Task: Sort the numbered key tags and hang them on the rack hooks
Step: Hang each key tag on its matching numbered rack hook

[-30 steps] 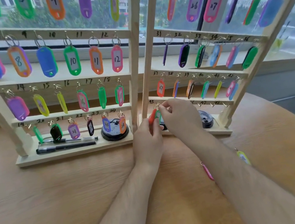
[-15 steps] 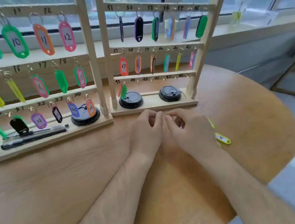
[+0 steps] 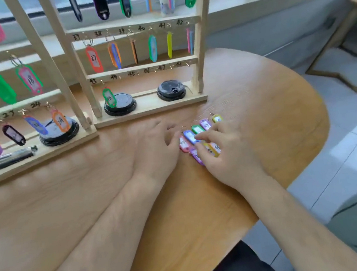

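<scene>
Several loose numbered key tags lie in a cluster on the wooden table: a blue tag (image 3: 190,136), a green tag (image 3: 197,129), a purple tag (image 3: 205,124), a yellow tag (image 3: 217,119) and a pink tag (image 3: 183,144). My right hand (image 3: 223,152) rests over the cluster with its fingertips touching the tags. My left hand (image 3: 155,147) lies flat beside them on the left, fingers relaxed. Two wooden racks stand behind; the right rack (image 3: 142,67) has a green tag (image 3: 109,97) on hook 43, and the other hooks of that bottom row are bare.
The left rack (image 3: 48,61) carries tags up to 24. Black round lids (image 3: 171,90) sit on the rack bases, and black pens (image 3: 2,161) lie on the left base. The table's curved edge (image 3: 321,115) runs close on the right.
Both hands have come down from hook 43, leaving the green tag hanging there, and moved to the right onto the loose tags on the table. The view has shifted right and lower.
</scene>
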